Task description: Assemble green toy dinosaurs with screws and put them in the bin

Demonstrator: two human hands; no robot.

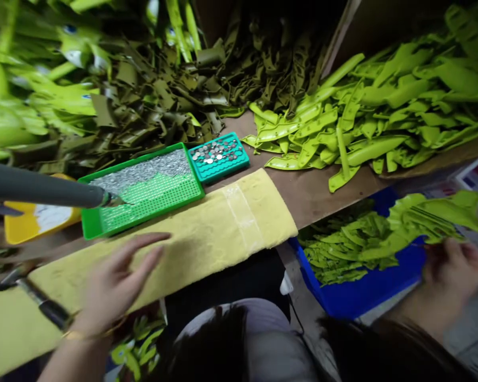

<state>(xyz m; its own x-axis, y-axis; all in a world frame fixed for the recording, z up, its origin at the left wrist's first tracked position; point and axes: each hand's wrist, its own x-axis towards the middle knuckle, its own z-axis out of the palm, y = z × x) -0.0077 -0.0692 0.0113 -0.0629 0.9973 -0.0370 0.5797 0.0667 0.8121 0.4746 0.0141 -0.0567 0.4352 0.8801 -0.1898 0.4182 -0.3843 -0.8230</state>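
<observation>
Now the left hand (117, 281) is flat and open, fingers spread, over the yellow cloth (207, 233) that runs along the near edge of the tabletop (314, 193). Out right, the right hand (454, 268) is clamped on a bunch of lime-green plastic shells (426, 220), held above the blue bin (366, 294). That bin sits below the tabletop's near edge, part-filled with more of the same green pieces. Just behind the cloth, the green tray (175, 199) holds a heap of small silvery screws across its far half. The teal tray (239, 159), touching its right end, carries round metal discs. A grey power-tool barrel (43, 188) pokes in from the left edge, tip over the green tray. A yellow tray (14, 225) sits beneath it, contents blurred.
</observation>
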